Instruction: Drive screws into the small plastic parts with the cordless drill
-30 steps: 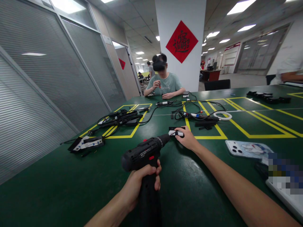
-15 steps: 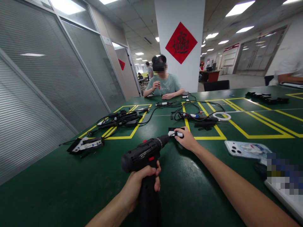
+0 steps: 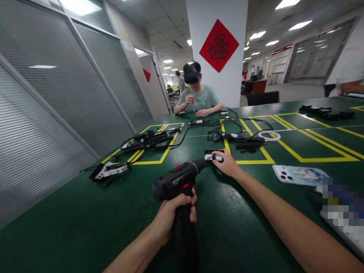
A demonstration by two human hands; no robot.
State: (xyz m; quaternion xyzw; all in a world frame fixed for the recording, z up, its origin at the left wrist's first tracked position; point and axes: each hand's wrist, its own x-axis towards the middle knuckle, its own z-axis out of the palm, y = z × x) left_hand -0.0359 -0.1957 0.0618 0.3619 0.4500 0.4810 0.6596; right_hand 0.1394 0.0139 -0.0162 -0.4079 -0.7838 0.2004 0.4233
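My left hand (image 3: 178, 212) is wrapped round the grip of a black cordless drill (image 3: 176, 180) with red buttons. The drill's chuck points away from me and to the right, with its tip up against a small black-and-white part (image 3: 210, 156). My right hand (image 3: 226, 163) grips that part at its right end, fingers closed over it, low at the green table (image 3: 227, 220). Whether the drill bit sits in a screw is too small to tell. The fingertips of my right hand partly cover the part.
Tangled black cables and tools (image 3: 148, 142) lie at the left. Nearer me is a black-and-white assembly (image 3: 109, 170). More cables and a white ring (image 3: 269, 136) lie beyond my right hand. A phone (image 3: 300, 175) rests at the right. A person (image 3: 199, 96) sits opposite.
The whole view has shifted slightly, so the drill and both hands appear a little further right. Both grips stay the same, and the drill tip remains at the black-and-white part.
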